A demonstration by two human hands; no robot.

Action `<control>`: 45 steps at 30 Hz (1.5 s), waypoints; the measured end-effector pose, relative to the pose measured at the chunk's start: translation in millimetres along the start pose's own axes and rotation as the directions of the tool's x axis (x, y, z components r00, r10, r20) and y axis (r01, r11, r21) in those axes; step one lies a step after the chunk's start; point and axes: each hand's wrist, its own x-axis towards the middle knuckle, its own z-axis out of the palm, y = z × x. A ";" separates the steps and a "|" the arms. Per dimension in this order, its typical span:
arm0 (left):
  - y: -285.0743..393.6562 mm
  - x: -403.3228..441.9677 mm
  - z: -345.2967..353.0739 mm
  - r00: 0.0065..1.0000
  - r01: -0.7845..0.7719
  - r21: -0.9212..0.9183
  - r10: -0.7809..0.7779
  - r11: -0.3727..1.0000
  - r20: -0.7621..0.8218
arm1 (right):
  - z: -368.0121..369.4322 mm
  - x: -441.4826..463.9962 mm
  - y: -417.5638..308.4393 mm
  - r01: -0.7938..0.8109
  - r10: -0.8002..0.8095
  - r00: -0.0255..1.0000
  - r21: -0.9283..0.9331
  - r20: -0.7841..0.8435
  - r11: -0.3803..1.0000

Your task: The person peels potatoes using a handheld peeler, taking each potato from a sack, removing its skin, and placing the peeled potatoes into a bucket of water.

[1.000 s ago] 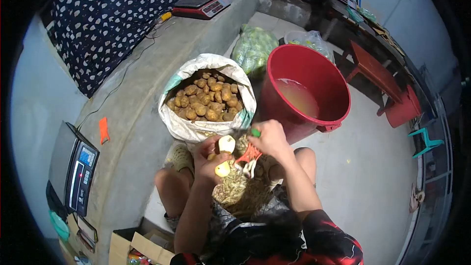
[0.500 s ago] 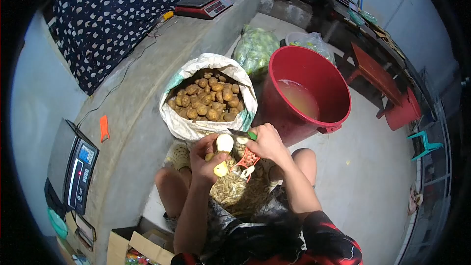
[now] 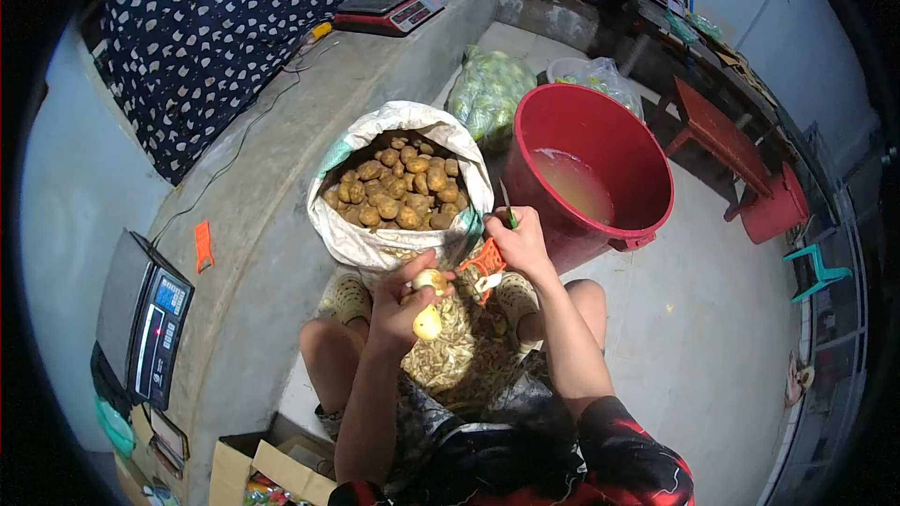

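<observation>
My left hand [image 3: 394, 311] is closed around peeled potato [image 3: 427, 323]. Pale yellow flesh shows on both sides of the thumb, and I cannot tell whether it is one piece or two. My right hand [image 3: 520, 242] grips a small knife [image 3: 511, 217] with a green handle, its blade pointing up and away. An orange peeler [image 3: 483, 262] hangs below the same hand's fingers, with a whitish scrap stuck to it. Just beyond both hands stands an open white sack [image 3: 349, 242] of unpeeled potatoes [image 3: 408, 189]. Peelings [image 3: 445, 356] are heaped between my legs.
A large red tub [image 3: 591, 112] with cloudy water stands right of the sack. Behind are a bag of green vegetables [image 3: 492, 94] and a red stool [image 3: 717, 136]. On the left ledge lie scales [image 3: 155, 328] and another orange peeler [image 3: 203, 245]. A cardboard box [image 3: 286, 476] sits near me.
My right hand has moved slightly up and right, away from the potato. The knife has turned from pointing left to upright, and the orange peeler has swung round. My left hand has tilted the potato.
</observation>
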 end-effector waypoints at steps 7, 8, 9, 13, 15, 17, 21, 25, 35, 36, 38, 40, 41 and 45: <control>-13.9 0.8 -8.5 0.997 0.003 -0.007 -0.003 1.000 0.079 | 3.3 -0.8 -1.6 -0.009 0.009 1.000 -0.040 0.008 0.999; -14.9 1.3 -12.1 0.997 0.005 -0.005 -0.005 1.000 0.080 | 4.2 -0.5 -1.5 -0.005 0.006 1.000 -0.047 0.024 0.999; -13.2 2.2 -14.2 0.996 0.004 0.099 -0.013 0.995 0.087 | 4.7 -0.2 -4.4 0.000 0.003 0.999 -0.055 0.041 0.998; 3.0 -6.0 1.8 0.995 0.037 0.340 -0.066 0.940 0.074 | -0.6 -4.4 -29.0 0.125 -0.106 0.983 -0.122 0.152 0.985; 0.1 -6.8 1.9 0.994 0.052 0.350 -0.082 0.935 0.073 | -1.9 0.8 -24.3 0.092 -0.070 0.989 -0.169 0.133 0.981; -5.1 -5.4 1.3 0.989 0.083 0.290 -0.115 0.953 0.094 | -2.9 8.2 -9.7 0.017 0.001 0.997 -0.223 0.077 0.975; -11.4 -6.1 -0.7 0.966 0.207 0.023 -0.208 0.978 0.152 | -7.0 -1.4 -37.3 0.076 -0.062 0.990 -0.106 0.125 0.992; -18.3 -4.3 1.5 0.968 0.217 0.002 -0.216 0.976 0.131 | -8.6 3.7 -11.5 0.095 -0.085 0.995 -0.179 0.059 0.979; -24.3 -9.2 2.9 0.955 0.279 -0.258 -0.240 0.925 0.171 | -8.6 7.1 2.1 0.165 -0.168 0.976 -0.032 -0.138 0.986; -24.5 -9.3 2.8 0.954 0.284 -0.279 -0.240 0.917 0.182 | -8.9 2.5 -9.8 0.168 -0.170 0.975 -0.032 -0.139 0.985; -27.2 -6.8 4.2 0.958 0.271 -0.277 -0.231 0.922 0.170 | -9.5 -10.2 -44.2 0.402 -0.407 0.913 -0.150 -0.007 0.903; -27.6 -7.1 5.9 0.965 0.254 -0.262 -0.225 0.931 0.139 | -4.0 2.0 -21.7 0.384 -0.394 0.914 -0.101 -0.100 0.918; -22.1 -7.7 7.3 0.964 0.261 -0.231 -0.240 0.937 0.112 | -9.7 2.9 -3.8 0.248 -0.258 0.959 -0.093 -0.121 0.964; -21.0 -7.0 8.4 0.955 0.281 -0.237 -0.246 0.930 0.167 | -10.0 -4.4 -26.4 0.362 -0.367 0.928 -0.082 -0.056 0.929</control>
